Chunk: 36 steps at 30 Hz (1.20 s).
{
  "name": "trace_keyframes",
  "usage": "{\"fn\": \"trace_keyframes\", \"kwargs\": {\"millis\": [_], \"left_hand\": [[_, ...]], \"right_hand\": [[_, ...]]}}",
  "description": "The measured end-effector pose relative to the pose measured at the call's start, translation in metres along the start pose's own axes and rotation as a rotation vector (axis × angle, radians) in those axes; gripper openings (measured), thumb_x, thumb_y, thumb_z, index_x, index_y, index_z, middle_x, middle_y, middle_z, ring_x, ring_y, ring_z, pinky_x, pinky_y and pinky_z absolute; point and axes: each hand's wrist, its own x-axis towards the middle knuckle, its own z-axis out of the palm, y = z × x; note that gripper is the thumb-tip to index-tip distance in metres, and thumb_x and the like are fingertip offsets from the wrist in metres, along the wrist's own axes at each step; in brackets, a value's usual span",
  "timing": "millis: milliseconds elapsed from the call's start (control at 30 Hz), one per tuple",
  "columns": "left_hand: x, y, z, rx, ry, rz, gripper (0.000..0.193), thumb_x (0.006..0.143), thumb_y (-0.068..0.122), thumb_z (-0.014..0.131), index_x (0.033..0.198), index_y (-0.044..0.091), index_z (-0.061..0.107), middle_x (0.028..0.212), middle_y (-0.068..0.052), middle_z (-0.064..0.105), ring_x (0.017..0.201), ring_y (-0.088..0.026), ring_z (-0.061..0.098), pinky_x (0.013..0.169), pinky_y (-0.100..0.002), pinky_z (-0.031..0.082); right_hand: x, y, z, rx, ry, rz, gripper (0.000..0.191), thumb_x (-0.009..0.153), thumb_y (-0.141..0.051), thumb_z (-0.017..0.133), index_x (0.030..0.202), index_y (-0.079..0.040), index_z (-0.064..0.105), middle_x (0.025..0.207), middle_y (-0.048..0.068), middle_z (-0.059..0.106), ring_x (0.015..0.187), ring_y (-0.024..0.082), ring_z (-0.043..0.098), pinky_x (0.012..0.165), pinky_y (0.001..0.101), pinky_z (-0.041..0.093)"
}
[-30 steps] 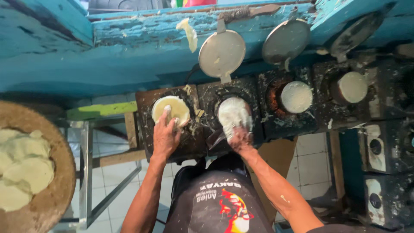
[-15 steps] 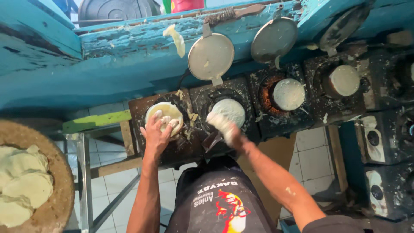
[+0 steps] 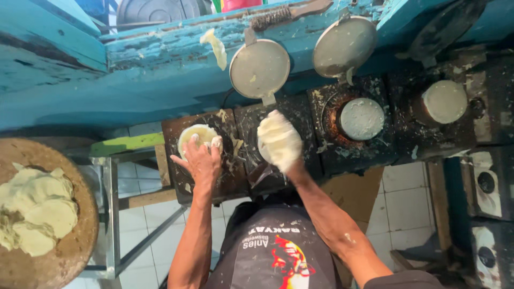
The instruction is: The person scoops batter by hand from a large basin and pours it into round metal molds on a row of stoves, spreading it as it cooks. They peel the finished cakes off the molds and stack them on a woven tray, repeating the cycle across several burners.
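Left hand: the left hand (image 3: 201, 158) lies spread, fingers apart and smeared with pale dough, pressing the flat dough round (image 3: 195, 135) in the first dark mould.
Right hand: the right hand (image 3: 279, 140) is coated thick in white dough; whether it is closed or spread, I cannot tell. It is over the second mould.
Dough round: pale yellow, soft, roughly circular, thin at the edge.
Stove: a sooty black stove (image 3: 321, 155) with a row of round moulds, crusted with batter.
Lids: two round grey metal lids (image 3: 259, 68) tipped up against the chipped blue counter (image 3: 134, 69).
Tray: a round brown tray (image 3: 64, 257) at left, heaped with lumpy cream dough pieces (image 3: 35, 208).
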Motion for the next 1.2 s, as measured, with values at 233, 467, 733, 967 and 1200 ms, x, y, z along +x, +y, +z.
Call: {"fn": "trace_keyframes", "kwargs": {"millis": [233, 467, 733, 967, 1200], "left_hand": [[-0.004, 0.026, 0.031, 0.210, 0.296, 0.048, 0.069, 0.079, 0.052, 0.075, 0.114, -0.008, 0.070, 0.148, -0.023, 0.049, 0.144, -0.047, 0.034, 0.113, -0.077, 0.002], [0.032, -0.008, -0.020, -0.069, -0.025, -0.097, 0.043, 0.080, 0.040, 0.075, 0.096, 0.000, 0.074, 0.128, -0.013, 0.065, 0.133, -0.036, 0.049, 0.114, -0.079, 0.007], [0.028, -0.152, -0.065, -1.576, -0.050, -0.196, 0.023, 0.097, 0.019, 0.067, 0.113, 0.003, 0.070, 0.110, -0.007, 0.070, 0.099, -0.018, 0.067, 0.088, -0.036, 0.053], [-0.039, -0.314, -0.123, -2.038, 0.308, -0.678, 0.023, 0.094, 0.024, 0.073, 0.112, 0.009, 0.070, 0.090, 0.001, 0.070, 0.078, -0.012, 0.064, 0.065, -0.027, 0.049], [-0.047, -0.541, -0.262, -1.744, 0.634, -0.535, 0.020, 0.092, 0.020, 0.072, 0.105, 0.004, 0.072, 0.091, -0.002, 0.068, 0.075, -0.014, 0.061, 0.064, -0.029, 0.052]], "right_hand": [[0.029, -0.098, -0.030, -0.034, 0.005, 0.268, 0.056, 0.108, -0.046, 0.042, 0.115, 0.002, 0.070, 0.121, 0.014, 0.071, 0.110, 0.024, 0.069, 0.102, 0.0393, 0.053], [0.019, -0.129, -0.023, 0.313, 0.060, 0.227, 0.051, 0.107, -0.047, 0.048, 0.113, -0.002, 0.070, 0.121, 0.018, 0.071, 0.115, 0.039, 0.066, 0.100, 0.0540, 0.055], [-0.039, -0.085, -0.039, 0.235, 0.134, 0.386, 0.056, 0.108, -0.043, 0.054, 0.139, 0.003, 0.061, 0.145, 0.023, 0.060, 0.123, 0.040, 0.057, 0.095, 0.0496, 0.053], [-0.062, -0.021, 0.028, 0.555, -0.013, 0.506, 0.054, 0.110, -0.043, 0.054, 0.138, 0.003, 0.055, 0.141, 0.021, 0.058, 0.114, 0.037, 0.056, 0.088, 0.0472, 0.051], [-0.075, 0.084, 0.157, 0.792, -0.302, 0.681, 0.054, 0.110, -0.041, 0.054, 0.141, 0.003, 0.051, 0.138, 0.019, 0.056, 0.109, 0.035, 0.056, 0.085, 0.0458, 0.049]]}}
